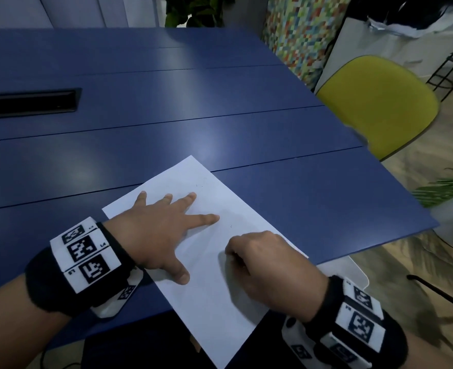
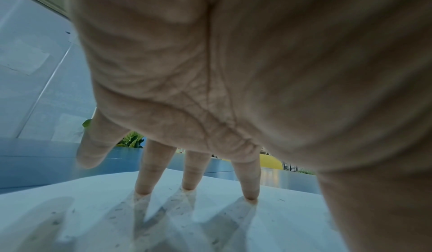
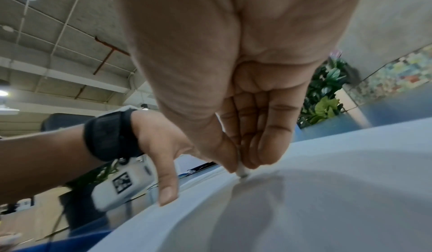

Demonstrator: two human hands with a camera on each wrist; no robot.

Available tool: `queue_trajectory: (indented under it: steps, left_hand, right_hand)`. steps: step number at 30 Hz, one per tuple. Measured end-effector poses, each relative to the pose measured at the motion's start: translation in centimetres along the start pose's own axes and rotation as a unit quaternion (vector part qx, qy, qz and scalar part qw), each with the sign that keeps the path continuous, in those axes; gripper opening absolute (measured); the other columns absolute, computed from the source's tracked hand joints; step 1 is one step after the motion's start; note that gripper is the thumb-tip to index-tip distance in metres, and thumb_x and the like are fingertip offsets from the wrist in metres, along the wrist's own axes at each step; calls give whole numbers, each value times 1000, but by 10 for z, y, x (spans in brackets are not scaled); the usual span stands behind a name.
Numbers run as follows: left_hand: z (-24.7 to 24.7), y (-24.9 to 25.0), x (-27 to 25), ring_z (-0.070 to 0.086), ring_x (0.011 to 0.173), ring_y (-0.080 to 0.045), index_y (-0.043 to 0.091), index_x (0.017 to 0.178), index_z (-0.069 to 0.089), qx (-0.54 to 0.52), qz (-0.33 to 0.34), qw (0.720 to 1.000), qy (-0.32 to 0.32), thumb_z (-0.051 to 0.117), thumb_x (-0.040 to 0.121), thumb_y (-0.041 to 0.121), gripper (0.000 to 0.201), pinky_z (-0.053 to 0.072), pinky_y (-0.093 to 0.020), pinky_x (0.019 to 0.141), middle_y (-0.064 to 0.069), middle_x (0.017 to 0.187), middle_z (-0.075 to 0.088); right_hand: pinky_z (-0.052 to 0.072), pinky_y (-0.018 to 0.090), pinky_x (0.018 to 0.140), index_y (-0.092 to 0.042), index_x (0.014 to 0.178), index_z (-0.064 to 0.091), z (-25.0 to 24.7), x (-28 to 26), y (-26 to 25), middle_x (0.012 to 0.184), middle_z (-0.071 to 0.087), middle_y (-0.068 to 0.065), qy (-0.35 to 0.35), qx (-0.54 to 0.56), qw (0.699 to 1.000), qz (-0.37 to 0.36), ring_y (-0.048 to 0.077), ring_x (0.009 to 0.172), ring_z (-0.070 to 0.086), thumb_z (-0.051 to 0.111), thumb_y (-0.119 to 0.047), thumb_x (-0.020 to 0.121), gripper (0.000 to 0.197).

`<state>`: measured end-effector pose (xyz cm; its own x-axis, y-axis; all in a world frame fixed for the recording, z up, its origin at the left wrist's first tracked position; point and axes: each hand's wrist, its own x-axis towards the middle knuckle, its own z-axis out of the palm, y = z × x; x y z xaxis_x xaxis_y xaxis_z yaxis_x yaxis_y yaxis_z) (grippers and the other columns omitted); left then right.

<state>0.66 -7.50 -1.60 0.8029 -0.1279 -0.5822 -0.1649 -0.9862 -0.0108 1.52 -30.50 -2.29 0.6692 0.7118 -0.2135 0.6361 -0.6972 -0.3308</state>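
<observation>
Right hand (image 1: 268, 265) pinching pen (image 3: 242, 172), tip on paper (image 1: 233, 203)

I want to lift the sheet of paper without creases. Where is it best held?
Probably pinch the sheet of paper at its near corner, coming from the person's side: that corner overhangs the blue table, while the rest lies flat with the left hand on it.
</observation>
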Motion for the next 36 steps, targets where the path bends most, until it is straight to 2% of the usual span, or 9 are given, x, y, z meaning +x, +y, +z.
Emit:
queue_trajectory:
  steps: [4,8,12,14,19,26,30,34,36]
  left_hand:
    - [1,-1,1,-4,162,-33,72,148,-19,6,-1,1000,-5,74,72,80,121,3,-69,124,7,173,-24]
    - [0,-2,2,-2,162,-33,72,148,-18,5,-4,1000,-8,75,71,79,121,5,-68,124,7,173,-22]
    - [-1,-2,3,-1,162,-33,71,149,-18,10,-2,1000,-14,74,71,81,121,4,-67,125,7,173,-23]
    - [0,-4,3,-5,162,-32,71,149,-17,6,3,1000,-20,74,73,80,120,1,-65,126,6,173,-24]
    - [-5,-8,8,-22,160,-29,76,146,-17,-29,22,999,-12,73,77,76,113,-10,-61,126,5,171,-28]
    - [-24,6,25,-13,161,-38,75,149,-9,-46,14,998,-35,71,86,67,102,-1,-69,123,2,173,-25]
    - [-21,14,26,-11,160,-39,75,147,-14,-21,4,999,-34,74,81,70,110,7,-70,121,2,172,-26]
    - [-19,16,28,-10,160,-39,76,145,-16,-9,0,1000,-27,76,77,73,114,11,-71,120,1,172,-26]
    - [-17,15,29,-9,160,-40,77,145,-15,-10,-2,1000,-21,77,76,73,115,10,-71,120,1,172,-25]
  right_hand:
    - [56,44,73,-19,90,63,-10,8,25,81,66,-4,49,3,997,54,22,77,62,48,-23,93,16]
    - [53,40,74,-20,91,64,-3,4,19,82,66,-4,40,8,999,23,20,78,60,51,-23,94,13]
    - [54,31,73,-25,95,73,-11,-6,35,82,73,-12,77,38,996,31,10,78,66,59,-29,96,15]
    - [50,18,68,-27,97,75,-17,-14,51,80,74,-15,119,46,990,55,7,79,67,64,-30,94,12]
    - [42,7,65,-29,93,73,-1,-33,59,75,69,-21,105,51,991,65,1,78,64,65,-31,95,9]
    - [53,25,71,-27,94,73,-10,-28,57,79,71,-16,73,66,994,45,6,78,66,63,-28,94,10]
    - [51,25,71,-26,97,73,-22,0,54,82,72,-12,67,60,995,35,8,80,63,61,-27,98,12]
    - [56,41,72,-22,91,68,-21,20,57,81,69,-6,71,25,996,56,20,81,63,54,-22,96,15]
    - [55,43,71,-21,91,65,-14,15,47,82,68,-5,46,12,998,30,22,78,62,50,-22,95,16]
